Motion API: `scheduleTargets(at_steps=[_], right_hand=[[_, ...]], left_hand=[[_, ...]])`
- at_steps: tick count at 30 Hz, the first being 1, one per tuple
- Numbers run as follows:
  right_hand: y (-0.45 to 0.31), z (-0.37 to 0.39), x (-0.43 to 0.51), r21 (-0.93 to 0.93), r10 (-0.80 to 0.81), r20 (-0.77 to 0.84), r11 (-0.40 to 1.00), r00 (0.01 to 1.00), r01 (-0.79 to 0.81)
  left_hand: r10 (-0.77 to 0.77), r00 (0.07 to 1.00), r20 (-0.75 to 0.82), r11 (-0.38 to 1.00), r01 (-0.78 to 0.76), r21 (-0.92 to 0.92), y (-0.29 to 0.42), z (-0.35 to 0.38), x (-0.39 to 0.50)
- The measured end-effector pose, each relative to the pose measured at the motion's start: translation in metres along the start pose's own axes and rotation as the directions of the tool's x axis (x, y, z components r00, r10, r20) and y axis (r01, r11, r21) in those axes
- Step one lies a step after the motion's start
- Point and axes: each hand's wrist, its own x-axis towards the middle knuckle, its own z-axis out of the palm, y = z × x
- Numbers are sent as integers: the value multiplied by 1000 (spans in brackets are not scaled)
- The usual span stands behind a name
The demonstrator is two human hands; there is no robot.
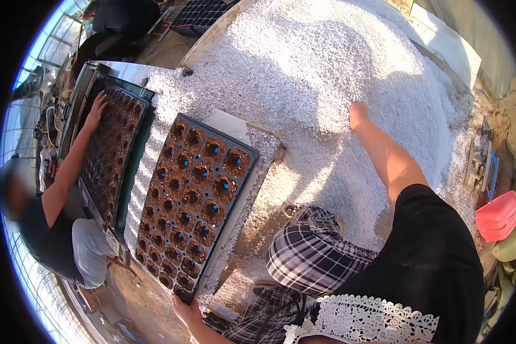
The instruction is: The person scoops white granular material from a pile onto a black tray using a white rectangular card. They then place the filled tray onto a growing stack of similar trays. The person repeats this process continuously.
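A black plastic seedling tray [198, 167], its cells filled with brown growing mix, lies tilted on a board before me. Dimples mark the cells, and a blue pellet or coated seed shows in many of them. My left hand [186, 310] grips the tray's near end, with the fingers partly hidden beneath it. Out to the right, my right hand [357, 112] is sunk in a large heap of white granules [301, 73] that looks like perlite. Its fingers are buried, so whether they are closed is hidden.
At left a co-worker [51, 223] reaches over another filled tray [112, 150] in a metal frame. Another person [124, 19] is at the upper left, near stacked empty trays [198, 15]. A pink plastic scoop [498, 216] lies at right. White boards [447, 43] edge the heap.
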Motion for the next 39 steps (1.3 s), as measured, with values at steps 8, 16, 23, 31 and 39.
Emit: scheduleTargets(at_steps=[8,16,23,31,39], right_hand=[[-11,0,34,224,-17,245,974,969,-39],[-193,55,-67,-109,-129,355,978,926,178],[-306,136,-277,-491,-470,797,-135,380,861],[-312,134,-405,-15,-515,855,-145,-62,989],[-309,98,-333,-383,-418,874,-279,248,881]], left_hand=[[104,990,92,993,-99,-60,-1,9,0],[137,961,241,978,-94,-185,-7,40,-2],[136,936,323,979,-77,-190,-9,57,-17],[128,931,342,964,-35,-265,-2,51,-36],[103,932,347,986,-50,-159,-6,61,-63]])
